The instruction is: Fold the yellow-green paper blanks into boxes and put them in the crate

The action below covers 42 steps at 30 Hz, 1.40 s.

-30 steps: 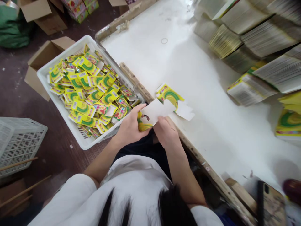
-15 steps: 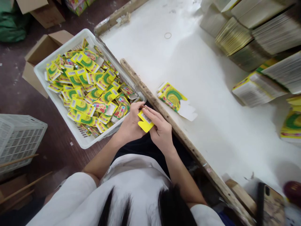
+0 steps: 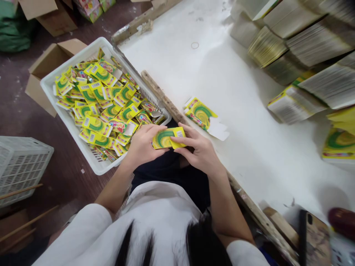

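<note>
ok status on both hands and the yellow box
Left hand gripping yellow box. Right hand pinching its barcode end. Nothing visibly blocking; wooden table edge close by.

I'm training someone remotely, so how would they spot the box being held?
Start at the white basket of small yellow cartons, beside the white table. Near the basket, the left hand and right hand hold a yellow-and-green box. Unlike those cartons and the white-flapped carton on the table, it alone is held.

You have bright, diffuse light on the white tabletop (image 3: 238, 155), soft shadows toward the right and a dim floor (image 3: 68, 157) at left. Upper-right card stacks (image 3: 318, 42) smear with blur; the central yellow box (image 3: 163, 139) looks clearer. Edges look stretched.
</note>
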{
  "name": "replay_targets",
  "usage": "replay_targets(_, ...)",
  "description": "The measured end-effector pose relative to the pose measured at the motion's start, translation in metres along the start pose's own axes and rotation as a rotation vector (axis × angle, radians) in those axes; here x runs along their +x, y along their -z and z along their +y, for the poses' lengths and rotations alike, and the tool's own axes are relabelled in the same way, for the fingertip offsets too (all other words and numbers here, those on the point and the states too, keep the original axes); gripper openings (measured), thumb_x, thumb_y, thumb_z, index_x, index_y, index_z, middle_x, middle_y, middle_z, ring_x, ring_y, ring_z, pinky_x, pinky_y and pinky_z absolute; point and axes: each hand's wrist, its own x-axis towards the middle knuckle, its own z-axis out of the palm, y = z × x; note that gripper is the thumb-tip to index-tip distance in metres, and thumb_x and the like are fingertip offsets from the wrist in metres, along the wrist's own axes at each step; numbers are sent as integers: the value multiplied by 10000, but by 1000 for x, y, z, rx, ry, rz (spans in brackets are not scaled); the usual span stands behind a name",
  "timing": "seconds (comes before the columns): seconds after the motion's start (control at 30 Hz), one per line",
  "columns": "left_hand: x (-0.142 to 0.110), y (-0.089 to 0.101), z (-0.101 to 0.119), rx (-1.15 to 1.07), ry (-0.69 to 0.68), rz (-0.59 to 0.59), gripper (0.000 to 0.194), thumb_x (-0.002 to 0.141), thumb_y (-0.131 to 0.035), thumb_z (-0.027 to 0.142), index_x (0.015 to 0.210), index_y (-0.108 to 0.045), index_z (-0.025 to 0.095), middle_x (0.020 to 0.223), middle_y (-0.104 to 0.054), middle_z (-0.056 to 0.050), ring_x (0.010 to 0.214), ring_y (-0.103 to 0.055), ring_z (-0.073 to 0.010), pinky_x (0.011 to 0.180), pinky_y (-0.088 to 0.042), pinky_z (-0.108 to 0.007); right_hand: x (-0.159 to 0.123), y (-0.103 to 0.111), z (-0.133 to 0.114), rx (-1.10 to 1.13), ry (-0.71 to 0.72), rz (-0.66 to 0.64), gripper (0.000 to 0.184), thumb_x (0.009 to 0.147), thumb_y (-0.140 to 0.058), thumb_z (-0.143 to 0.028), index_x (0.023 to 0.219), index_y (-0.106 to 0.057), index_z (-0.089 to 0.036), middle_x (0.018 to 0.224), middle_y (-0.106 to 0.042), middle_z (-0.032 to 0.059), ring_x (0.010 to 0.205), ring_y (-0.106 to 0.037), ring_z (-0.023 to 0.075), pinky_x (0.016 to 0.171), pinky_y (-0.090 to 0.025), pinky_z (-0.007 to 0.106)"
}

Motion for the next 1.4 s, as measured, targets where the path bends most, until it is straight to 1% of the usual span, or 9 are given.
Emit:
replay_targets(0.43,-1,-8,-4,8,-1,78,526,752,-825,356,1228,-645,222,1159,-720,-77,1087,-673,-254,984,-529,-398,9,-14,0,67,-79,66,190,879,-706,-196,1056,-761,-239,1422,-594,133,1328,-588,289,1094,-508,462)
replay_targets(0.57,1,-1,-13,39,70,65,526,779,-805,402,1243,-626,231,1184,-707,-68,1104,-658,-262,990,-515,-415,11,-21,11,237,-139,184,605,840,-768,-360,1380,-519,-245,1476,-546,149,1300,-607,291,1048,-547,455)
replay_targets(0.63,-2,12,-33,123,216,166,560,780,-799,435,1268,-611,235,1243,-675,-80,1181,-617,-319,1045,-465,-501,12,-12,24,113,-195,292,750,808,-792,-410,1443,-423,-253,1459,-559,146,1244,-633,297,1038,-542,481)
replay_targets(0.77,-12,38,-79,331,443,446,935,694,-862,540,1479,-423,284,1553,-421,-78,1491,-231,-491,1188,-126,-709,13,15,50,-449,-441,468,485,828,-708,-240,1285,-552,-195,1234,-676,150,1190,-606,348,1056,-467,572)
replay_targets(0.9,-10,28,-72,183,304,320,763,749,-816,510,1396,-520,234,1465,-534,-120,1420,-418,-396,1202,-272,-614,14,22,61,-590,-513,401,394,764,-668,-135,1148,-585,-163,1109,-681,150,1072,-619,338,994,-484,535)
replay_targets(1.1,2,-28,-15,-497,216,55,653,794,-783,500,1349,-542,253,1352,-635,-111,1290,-589,-289,1054,-497,-462,7,20,41,-280,-461,702,508,719,-704,-146,1154,-452,-222,930,-578,13,866,-619,225,843,-535,419)
replay_targets(1.2,11,-49,7,-959,144,73,823,671,-849,616,1346,-511,289,1318,-631,-107,1246,-618,-301,970,-545,-421,3,6,14,54,-316,504,544,726,-783,-210,1143,-437,-262,882,-553,-35,779,-605,169,736,-535,326)
replay_targets(1.3,23,-54,26,-1220,147,335,571,762,-743,666,1140,-578,271,1031,-657,-58,998,-677,-239,858,-568,-371,1,-19,-12,454,-217,145,520,783,-818,-348,1136,-442,-283,836,-552,-51,709,-584,137,640,-514,264)
replay_targets(1.4,33,-47,35,-1331,206,579,421,825,-697,642,918,-547,260,762,-497,25,674,-558,-133,724,-542,-295,1,-43,-26,638,-205,59,620,760,-861,-440,1207,-459,-289,909,-581,-20,810,-604,154,692,-533,266)
